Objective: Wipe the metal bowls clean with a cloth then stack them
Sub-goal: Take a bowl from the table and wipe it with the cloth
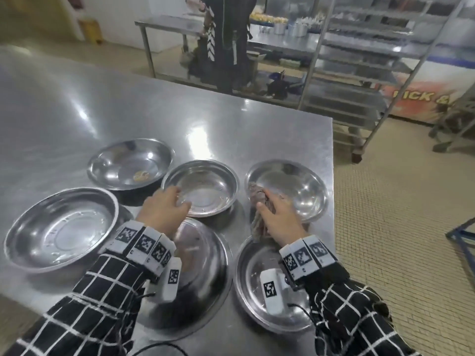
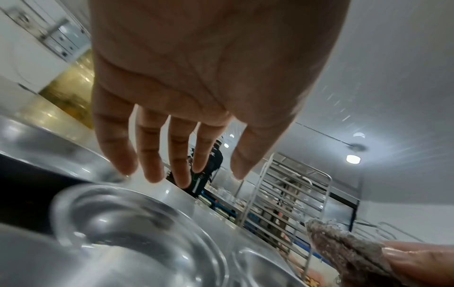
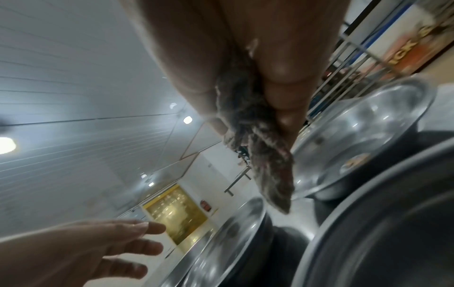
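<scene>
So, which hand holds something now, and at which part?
The right hand grips the bunched cloth around its middle, one end hanging free. The left hand holds nothing, fingers spread above a bowl.

Six metal bowls sit on the steel table (image 1: 77, 104), all apart.

Far row: left bowl (image 1: 129, 164), middle bowl (image 1: 203, 187), right bowl (image 1: 290, 188) near the table's right edge.

Near row: left bowl (image 1: 60, 228), centre bowl (image 1: 203, 273), right bowl (image 1: 257, 286).

Left hand (image 1: 163, 206) hovers at the middle bowl's near-left rim. Right hand (image 1: 279, 219) holds the cloth (image 1: 257, 199) over the far right bowl's near-left rim (contact unclear). Rack (image 1: 372, 60) stands behind the table, right.
</scene>
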The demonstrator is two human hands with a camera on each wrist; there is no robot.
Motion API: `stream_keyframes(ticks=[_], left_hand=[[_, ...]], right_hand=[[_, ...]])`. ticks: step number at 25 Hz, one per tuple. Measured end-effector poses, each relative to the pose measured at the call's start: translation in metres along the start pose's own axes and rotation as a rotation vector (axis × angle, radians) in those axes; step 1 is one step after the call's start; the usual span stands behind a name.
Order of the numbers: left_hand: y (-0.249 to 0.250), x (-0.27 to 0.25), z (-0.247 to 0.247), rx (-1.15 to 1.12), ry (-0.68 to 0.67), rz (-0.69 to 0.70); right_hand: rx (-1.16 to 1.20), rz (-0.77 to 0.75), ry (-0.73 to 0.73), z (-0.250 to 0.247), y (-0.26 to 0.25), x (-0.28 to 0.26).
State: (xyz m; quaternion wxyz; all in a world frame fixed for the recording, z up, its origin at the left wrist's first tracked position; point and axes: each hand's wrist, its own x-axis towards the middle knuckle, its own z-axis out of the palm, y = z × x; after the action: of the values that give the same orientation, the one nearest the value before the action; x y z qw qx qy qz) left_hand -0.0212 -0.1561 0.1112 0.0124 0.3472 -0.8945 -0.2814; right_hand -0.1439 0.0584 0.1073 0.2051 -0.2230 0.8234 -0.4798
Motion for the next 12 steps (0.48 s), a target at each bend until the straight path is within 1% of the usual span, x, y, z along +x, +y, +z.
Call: stream_keyframes(ticks=[3,6,9,12], left_hand=[[-0.049,-0.03,-0.003,-0.045,0.065,-0.145],[-0.085,-0.054,0.008,-0.23,0.098,-0.254],[-0.111,-0.074,0.024,-0.409,0.074,-0.402],[-0.132,-0.088,0.038,-0.542,0.099,-0.427]], right_hand=[[-0.041,-0.04,-0.095,0.043,-0.009,-0.01],[-0.119,0.002,-0.168,0.077,-0.011,-0.022],[-0.159,0.072,-0.273,0.1,-0.007,-0.031],[-0.139,0.117,-0.288,0.109,0.0,-0.037]])
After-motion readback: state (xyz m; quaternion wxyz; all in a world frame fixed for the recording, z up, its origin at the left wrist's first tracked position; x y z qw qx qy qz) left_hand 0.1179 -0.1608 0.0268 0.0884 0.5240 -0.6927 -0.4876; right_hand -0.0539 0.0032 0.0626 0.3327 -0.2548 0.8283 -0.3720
